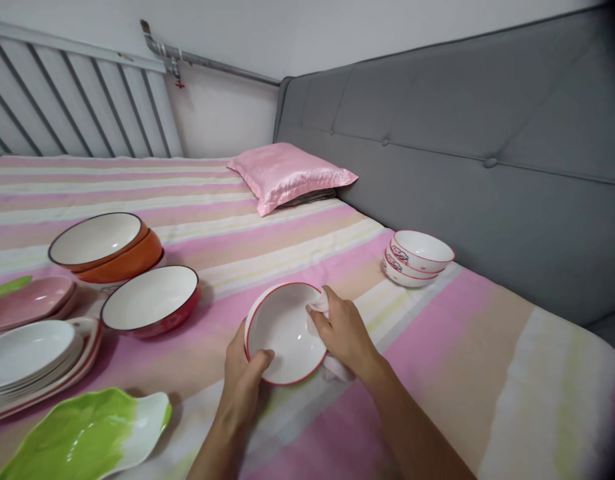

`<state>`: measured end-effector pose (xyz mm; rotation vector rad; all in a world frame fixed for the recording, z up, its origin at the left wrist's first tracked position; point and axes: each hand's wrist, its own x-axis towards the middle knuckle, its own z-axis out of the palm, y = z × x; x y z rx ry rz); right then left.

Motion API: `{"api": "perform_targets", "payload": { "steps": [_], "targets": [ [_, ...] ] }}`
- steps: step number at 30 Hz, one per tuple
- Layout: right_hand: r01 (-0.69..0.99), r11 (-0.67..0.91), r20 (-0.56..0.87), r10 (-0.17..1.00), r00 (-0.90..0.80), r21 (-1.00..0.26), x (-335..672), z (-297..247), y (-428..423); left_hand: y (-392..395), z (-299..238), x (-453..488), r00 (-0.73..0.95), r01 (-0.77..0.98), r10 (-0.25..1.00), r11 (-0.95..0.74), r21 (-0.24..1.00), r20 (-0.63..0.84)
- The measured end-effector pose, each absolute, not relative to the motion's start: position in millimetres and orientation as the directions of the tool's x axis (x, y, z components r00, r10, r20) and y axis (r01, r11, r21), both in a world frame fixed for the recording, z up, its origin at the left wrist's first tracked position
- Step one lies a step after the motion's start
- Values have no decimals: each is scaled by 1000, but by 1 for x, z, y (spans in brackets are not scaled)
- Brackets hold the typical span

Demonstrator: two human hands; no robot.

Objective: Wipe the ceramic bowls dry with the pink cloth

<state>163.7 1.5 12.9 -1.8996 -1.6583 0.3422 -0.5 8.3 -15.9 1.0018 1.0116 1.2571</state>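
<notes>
A white bowl with a red rim is held tilted over the striped bedsheet, its inside facing me. My left hand grips its left side, the thumb over the rim and the fingers behind. At the bowl's right rim, my right hand pinches a white cloth against the edge. Part of the cloth hangs below that hand. Farther right stands a stack of similar red-rimmed white bowls with a printed pattern on the outside.
On the left are orange bowls, a red bowl, pink dishes, stacked white plates and a green leaf-shaped dish. A pink pillow lies near the grey headboard. A radiator stands behind the bed.
</notes>
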Motion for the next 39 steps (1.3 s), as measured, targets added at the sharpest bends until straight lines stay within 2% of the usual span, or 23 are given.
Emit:
{"api": "perform_targets", "payload": {
  "steps": [5, 12, 15, 17, 20, 23, 26, 28, 33, 39],
  "targets": [
    [893, -3, 132, 989, 70, -450, 172, 20, -2, 7, -12, -4, 166, -237, 986, 65, 969, -25],
    [945, 93, 89, 994, -69, -314, 175, 23, -8, 11, -12, -15, 493, -109, 864, 174, 979, -98],
    [955, 96, 88, 993, -74, -281, 172, 24, -10, 9, -16, -14, 529, -132, 836, 249, 959, -144],
    [956, 80, 96, 994, -55, -283, 170, 25, -10, 7, -16, -10, 483, -188, 863, 270, 944, -150],
    [932, 12, 112, 993, 30, -362, 169, 22, -6, 6, -14, -3, 340, -342, 934, 231, 911, -109],
    [822, -67, 110, 981, 156, -565, 169, 15, 0, 7, -10, 3, 172, -474, 984, 131, 871, -55],
    [623, -139, 66, 953, 294, -770, 168, 6, 6, 5, -8, 11, 88, -472, 995, 4, 882, 42],
    [514, -174, 23, 935, 354, -840, 164, 0, 7, 2, -9, 16, 69, -436, 994, -42, 899, 80],
    [454, -171, -13, 944, 330, -874, 153, -8, 7, 1, -16, 17, -35, -329, 999, -44, 943, 34],
    [577, -130, 47, 958, 281, -806, 160, 1, 5, 4, -20, 7, 46, -341, 997, -45, 939, 65]
  ]
}}
